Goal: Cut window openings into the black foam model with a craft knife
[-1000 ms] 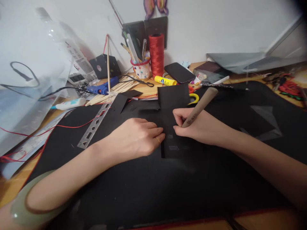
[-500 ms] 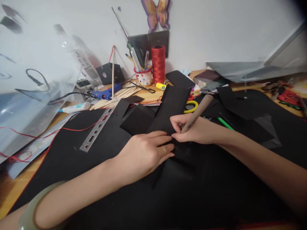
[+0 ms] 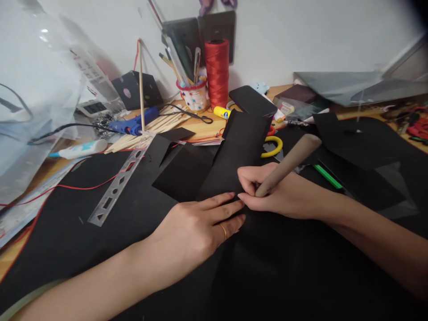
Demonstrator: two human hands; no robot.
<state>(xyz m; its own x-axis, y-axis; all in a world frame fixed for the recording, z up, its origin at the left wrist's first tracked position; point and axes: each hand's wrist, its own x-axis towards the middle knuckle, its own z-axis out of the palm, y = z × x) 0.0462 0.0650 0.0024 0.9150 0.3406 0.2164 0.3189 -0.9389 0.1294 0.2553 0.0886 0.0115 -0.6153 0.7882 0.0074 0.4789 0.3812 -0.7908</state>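
Right hand (image 3: 272,189) grips a tan pen-like tool (image 3: 290,162); left hand (image 3: 202,227) (gold ring (image 3: 224,231) showing) lies released on black paper (image 3: 240,145) slanting toward the tabletop's (image 3: 202,129) back edge.

free passage over the near mat (image 3: 284,272); ruler (image 3: 118,186) leftward, black paper (image 3: 245,140) and scissors (image 3: 280,146) beyond

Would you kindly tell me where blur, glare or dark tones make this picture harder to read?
Head view: the clear bottle at upper left looks smeared, with bright glints near its top; head view again: the black paper strip nearly merges with the black mat, so some edges are hard to trace; head view also: the right hand and marker look comparatively crisp.
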